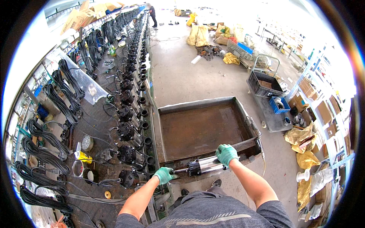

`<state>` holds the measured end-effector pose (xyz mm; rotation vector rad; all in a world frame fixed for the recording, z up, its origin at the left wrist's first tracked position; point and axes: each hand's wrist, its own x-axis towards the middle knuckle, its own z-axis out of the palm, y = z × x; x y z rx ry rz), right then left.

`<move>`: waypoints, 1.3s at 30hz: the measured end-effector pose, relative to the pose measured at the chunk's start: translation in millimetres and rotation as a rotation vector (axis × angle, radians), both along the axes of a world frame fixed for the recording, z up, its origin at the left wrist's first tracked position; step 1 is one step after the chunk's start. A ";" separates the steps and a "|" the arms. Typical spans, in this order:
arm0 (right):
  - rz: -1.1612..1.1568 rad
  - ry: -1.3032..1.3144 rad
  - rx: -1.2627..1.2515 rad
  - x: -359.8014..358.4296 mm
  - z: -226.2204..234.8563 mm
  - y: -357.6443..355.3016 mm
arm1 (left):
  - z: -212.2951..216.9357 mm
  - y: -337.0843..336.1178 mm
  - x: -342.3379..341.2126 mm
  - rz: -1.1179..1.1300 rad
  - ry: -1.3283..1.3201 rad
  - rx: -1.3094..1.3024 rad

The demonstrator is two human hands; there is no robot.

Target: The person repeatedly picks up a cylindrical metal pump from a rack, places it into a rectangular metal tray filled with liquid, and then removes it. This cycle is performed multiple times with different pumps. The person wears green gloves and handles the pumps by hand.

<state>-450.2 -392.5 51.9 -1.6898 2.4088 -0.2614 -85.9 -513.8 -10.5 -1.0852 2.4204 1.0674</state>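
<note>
A silver cylindrical pump motor [208, 165] with a black end lies across the near edge of a metal tank [166, 139]. My right hand [227, 154], in a green glove, is closed over the cylinder's right end. At its black end, a thin dark rod or cable runs left to my left hand [164, 175], also gloved in green, whose fingers are closed around it. Brown, murky liquid [201, 129] covers the inside of the tank. Part of each grip is hidden by the gloves.
Left of me a long workbench [95, 131] carries a row of similar black-topped motors [127, 131]. Coiled black cables [45, 161] hang along its far side. To the right stand a cart with a black crate [266, 85], a blue bin [279, 105] and shelving [319, 98].
</note>
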 end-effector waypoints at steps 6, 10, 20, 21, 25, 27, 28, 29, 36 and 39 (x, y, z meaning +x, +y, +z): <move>-0.004 -0.004 -0.015 2.5 -1.5 -2.0 | -37.2 24.0 14.2 0.087 0.107 -0.296; 0.002 0.009 -0.033 -0.3 -2.0 -0.2 | -1.2 6.3 4.5 0.466 0.093 0.621; 0.022 0.003 -0.037 0.6 -3.5 -3.5 | -65.5 31.2 14.5 0.370 0.663 -0.061; 0.018 0.002 -0.032 0.7 -2.1 -2.5 | -55.0 35.4 12.1 0.341 0.605 -0.179; 0.008 0.008 -0.018 -0.2 -0.1 -0.6 | -39.7 17.6 5.5 0.238 0.404 -0.050; 0.013 0.008 -0.017 0.2 -1.2 -1.6 | -26.1 0.2 3.3 0.150 0.163 0.061; 0.017 0.005 -0.020 1.3 -0.2 -3.0 | -35.8 -8.2 4.6 0.054 0.141 0.073; 0.022 0.001 -0.022 3.0 0.2 -4.4 | -38.4 -10.5 6.3 0.017 0.098 0.064; -0.003 -0.007 0.007 1.0 0.1 -2.8 | -21.5 25.6 1.2 0.043 0.173 -0.555; 0.004 -0.004 -0.007 0.5 -1.0 -1.9 | -27.1 29.7 -0.9 0.095 0.135 -0.596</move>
